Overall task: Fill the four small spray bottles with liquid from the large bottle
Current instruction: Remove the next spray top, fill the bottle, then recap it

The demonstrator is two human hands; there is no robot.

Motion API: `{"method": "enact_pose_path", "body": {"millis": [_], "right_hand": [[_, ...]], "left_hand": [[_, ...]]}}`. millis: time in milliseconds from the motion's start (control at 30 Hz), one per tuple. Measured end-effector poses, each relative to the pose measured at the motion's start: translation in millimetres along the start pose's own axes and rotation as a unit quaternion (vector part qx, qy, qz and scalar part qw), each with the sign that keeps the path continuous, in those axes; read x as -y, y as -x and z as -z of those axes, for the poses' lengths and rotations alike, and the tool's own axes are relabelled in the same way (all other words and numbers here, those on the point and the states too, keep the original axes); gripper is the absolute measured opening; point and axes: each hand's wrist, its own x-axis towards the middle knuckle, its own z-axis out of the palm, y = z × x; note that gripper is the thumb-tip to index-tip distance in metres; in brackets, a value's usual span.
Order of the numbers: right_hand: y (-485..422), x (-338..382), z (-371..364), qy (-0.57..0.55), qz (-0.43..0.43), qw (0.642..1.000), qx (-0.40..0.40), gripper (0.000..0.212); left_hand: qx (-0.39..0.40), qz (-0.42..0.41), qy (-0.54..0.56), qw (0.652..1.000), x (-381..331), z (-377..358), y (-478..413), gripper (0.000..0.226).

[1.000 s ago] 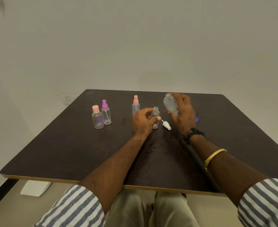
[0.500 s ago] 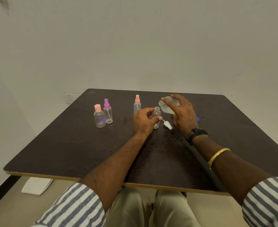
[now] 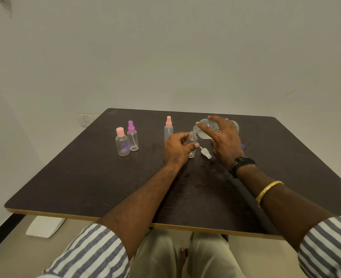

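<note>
Tabletop (image 3: 85, 187): three capped spray bottles (image 3: 133, 139), one uncapped bottle (image 3: 192, 138), one large bottle (image 3: 206, 123)

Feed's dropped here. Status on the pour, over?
Left hand grips uncapped small bottle. Right hand holds large bottle tipped toward its mouth. White sprayer lies beside; nothing blocking.

the desk (image 3: 85, 177) carries four small spray bottles: two pink-capped bottles (image 3: 122, 146) (image 3: 168, 131), one purple-capped bottle (image 3: 133, 138) and one uncapped bottle (image 3: 192, 138). there is also one large bottle (image 3: 204, 123), one loose white spray head (image 3: 205, 153), and two hands, left (image 3: 175, 151) and right (image 3: 225, 143).
</note>
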Motion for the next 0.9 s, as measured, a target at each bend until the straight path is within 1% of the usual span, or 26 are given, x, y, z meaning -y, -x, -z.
{"method": "enact_pose_path", "body": {"millis": [433, 567, 900], "right_hand": [[-1.4, 4.7, 8.3, 0.002, 0.012, 1.0, -0.014, 0.068], [-1.4, 5.5, 9.4, 0.005, 0.016, 0.999, -0.029, 0.067], [-1.5, 1.6, 6.5, 0.014, 0.023, 0.998, -0.048, 0.071]], "left_hand": [[-0.004, 0.005, -0.001, 1.0, -1.7, 0.7, 1.3, 0.044], [-0.006, 0.002, 0.002, 1.0, -0.4, -0.1, 2.1, 0.044], [-0.006, 0.005, 0.004, 1.0, -1.2, 0.8, 2.5, 0.04]]}}
